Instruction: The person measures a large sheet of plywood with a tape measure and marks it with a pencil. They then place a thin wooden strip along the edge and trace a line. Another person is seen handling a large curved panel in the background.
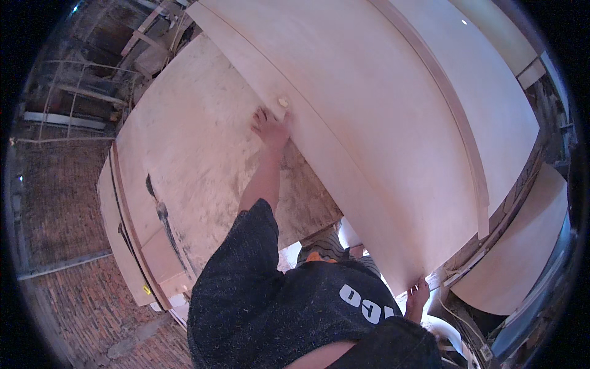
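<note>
A large pale wooden sheet [387, 154] lies across the upper right of the head view, over a stained, scuffed board [178, 117]. My left hand [270, 128] rests with fingers spread at the sheet's left edge, touching the board beneath, close to a small light mark [283, 101]. At the lower right, my right hand [418, 295] has its fingers curled round the sheet's near corner. A long narrow wooden strip [445, 83] lies along the right part of the stack.
A dark cord or strap [163, 212] lies on the board's left side. Brick flooring [92, 307] shows at the lower left, with poles and wire [92, 95] above it. Another curved-looking panel [513, 240] sits at the right, beside a pale cable [464, 326].
</note>
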`<state>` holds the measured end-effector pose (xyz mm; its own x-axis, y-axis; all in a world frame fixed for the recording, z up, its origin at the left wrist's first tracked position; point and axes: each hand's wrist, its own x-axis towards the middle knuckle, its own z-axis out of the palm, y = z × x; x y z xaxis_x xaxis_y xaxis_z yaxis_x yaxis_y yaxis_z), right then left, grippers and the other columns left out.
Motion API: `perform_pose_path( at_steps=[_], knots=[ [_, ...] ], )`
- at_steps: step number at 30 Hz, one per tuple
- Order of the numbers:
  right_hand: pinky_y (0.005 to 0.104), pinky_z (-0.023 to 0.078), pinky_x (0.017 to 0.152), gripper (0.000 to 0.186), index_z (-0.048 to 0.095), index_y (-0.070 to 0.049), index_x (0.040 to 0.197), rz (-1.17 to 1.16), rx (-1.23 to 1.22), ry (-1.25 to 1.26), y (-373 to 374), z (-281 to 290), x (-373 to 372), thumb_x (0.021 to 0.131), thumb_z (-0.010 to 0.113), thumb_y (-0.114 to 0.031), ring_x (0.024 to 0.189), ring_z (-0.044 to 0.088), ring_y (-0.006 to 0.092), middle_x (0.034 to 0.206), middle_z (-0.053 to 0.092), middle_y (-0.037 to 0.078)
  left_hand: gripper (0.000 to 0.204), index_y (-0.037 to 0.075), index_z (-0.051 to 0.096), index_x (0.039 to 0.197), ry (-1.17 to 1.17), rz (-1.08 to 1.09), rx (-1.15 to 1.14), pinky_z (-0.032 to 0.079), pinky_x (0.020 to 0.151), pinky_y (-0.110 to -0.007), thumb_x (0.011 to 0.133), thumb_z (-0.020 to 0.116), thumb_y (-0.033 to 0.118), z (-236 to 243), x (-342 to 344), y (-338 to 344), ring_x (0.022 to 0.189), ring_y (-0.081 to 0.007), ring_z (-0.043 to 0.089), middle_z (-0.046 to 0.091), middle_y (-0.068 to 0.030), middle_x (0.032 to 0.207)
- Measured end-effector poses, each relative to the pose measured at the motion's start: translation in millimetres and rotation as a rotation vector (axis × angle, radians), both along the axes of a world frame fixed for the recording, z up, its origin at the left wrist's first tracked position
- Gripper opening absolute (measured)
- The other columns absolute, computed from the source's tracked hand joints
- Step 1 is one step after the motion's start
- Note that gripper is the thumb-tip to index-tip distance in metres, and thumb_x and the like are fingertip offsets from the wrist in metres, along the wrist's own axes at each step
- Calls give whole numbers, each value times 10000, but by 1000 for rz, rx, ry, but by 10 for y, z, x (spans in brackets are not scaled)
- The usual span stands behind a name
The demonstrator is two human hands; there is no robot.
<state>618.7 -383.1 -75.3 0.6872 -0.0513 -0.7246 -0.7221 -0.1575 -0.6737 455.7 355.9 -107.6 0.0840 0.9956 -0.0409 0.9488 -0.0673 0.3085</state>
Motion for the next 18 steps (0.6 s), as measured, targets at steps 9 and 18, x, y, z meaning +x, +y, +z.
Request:
perform_pose_path(
  at_steps=[9, 18],
  knots=[
    [396, 539, 849, 307, 622, -114, 1183, 131, -9, -88, -151, -124, 23, 1006, 695, -353, 1012, 621, 210, 1070, 638, 27, 1180, -24, 341, 1591, 66, -55, 28, -17, 1209, -703, 804, 593, 819, 140, -51, -67, 1604, -320, 115, 211, -180, 1714],
    [416, 570, 878, 424, 618, -29, 1300, -36, -141, -254, -68, -332, -141, 987, 710, -300, 1079, 646, 265, 1188, 665, 117, 1226, -51, 378, 1564, -12, -27, 72, -6, 1224, -684, 740, 676, 807, 195, -78, -72, 1595, -315, 166, 270, -187, 1692]
  ],
)
